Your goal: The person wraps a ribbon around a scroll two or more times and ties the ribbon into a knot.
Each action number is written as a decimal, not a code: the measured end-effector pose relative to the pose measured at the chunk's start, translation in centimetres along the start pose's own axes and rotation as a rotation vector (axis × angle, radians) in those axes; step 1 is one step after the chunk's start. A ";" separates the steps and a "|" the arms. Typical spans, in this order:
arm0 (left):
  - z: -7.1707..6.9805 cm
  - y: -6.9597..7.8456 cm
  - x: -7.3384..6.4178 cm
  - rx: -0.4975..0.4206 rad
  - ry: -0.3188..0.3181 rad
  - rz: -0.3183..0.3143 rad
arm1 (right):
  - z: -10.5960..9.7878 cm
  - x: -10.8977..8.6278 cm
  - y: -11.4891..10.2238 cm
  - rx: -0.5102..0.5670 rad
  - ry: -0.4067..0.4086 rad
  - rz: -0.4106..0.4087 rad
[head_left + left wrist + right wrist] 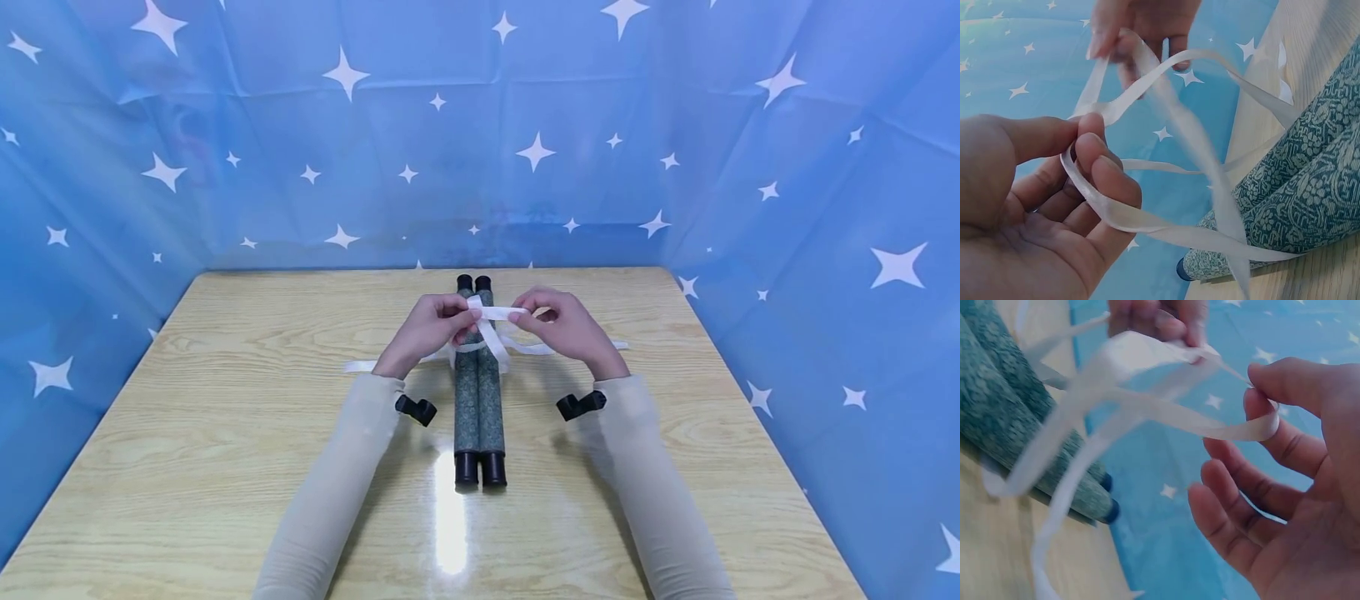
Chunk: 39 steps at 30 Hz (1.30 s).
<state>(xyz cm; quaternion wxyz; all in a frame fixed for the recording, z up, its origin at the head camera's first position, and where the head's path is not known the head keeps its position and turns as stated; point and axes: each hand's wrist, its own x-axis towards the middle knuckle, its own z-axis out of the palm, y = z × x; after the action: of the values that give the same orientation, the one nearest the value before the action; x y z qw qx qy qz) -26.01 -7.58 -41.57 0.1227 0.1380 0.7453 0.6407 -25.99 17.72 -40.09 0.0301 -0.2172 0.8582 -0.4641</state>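
A scroll rolled from both ends into two green patterned rolls (pixel 467 400) with black end knobs lies lengthwise on the table. White ribbon (pixel 495 342) passes around it near its far half. Above that part, my left hand (pixel 427 327) pinches the ribbon between thumb and fingers, a loop running over its fingers in the left wrist view. My right hand (pixel 568 327) pinches a stretch of ribbon (pixel 1235 430) between thumb and forefinger, its other fingers loosely bent. Between the hands the ribbon is drawn across in a short band, with another strip hanging over the rolls.
Loose ribbon ends (pixel 360 366) stretch out to the left and right on the wooden table (pixel 225 467). A blue curtain with white stars (pixel 420 125) stands behind and at both sides. Dark wrist cameras (pixel 581 406) are on both wrists.
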 end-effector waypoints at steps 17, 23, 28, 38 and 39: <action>0.0 -0.3 0.1 0.028 0.034 -0.008 | -4.3 -3.6 -3.9 0.151 0.178 -0.230; 0.2 -0.3 0.2 0.019 0.061 -0.003 | -3.4 -4.7 -6.7 0.196 -0.143 -0.487; 0.3 0.0 0.2 0.015 0.089 -0.005 | -1.7 -4.8 -8.6 0.086 -0.422 -0.439; 0.4 0.1 0.2 0.002 0.061 0.018 | 0.4 -1.6 -4.3 -0.208 -0.180 -0.061; 0.3 0.1 0.2 0.002 0.059 0.016 | 0.7 -1.3 -3.7 -0.205 -0.149 -0.032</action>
<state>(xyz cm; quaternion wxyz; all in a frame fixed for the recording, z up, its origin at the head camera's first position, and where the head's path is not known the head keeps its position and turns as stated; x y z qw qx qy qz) -26.02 -7.19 -41.50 0.0954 0.1248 0.7481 0.6448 -23.38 15.91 -37.66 0.0642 -0.2667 0.8930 -0.3567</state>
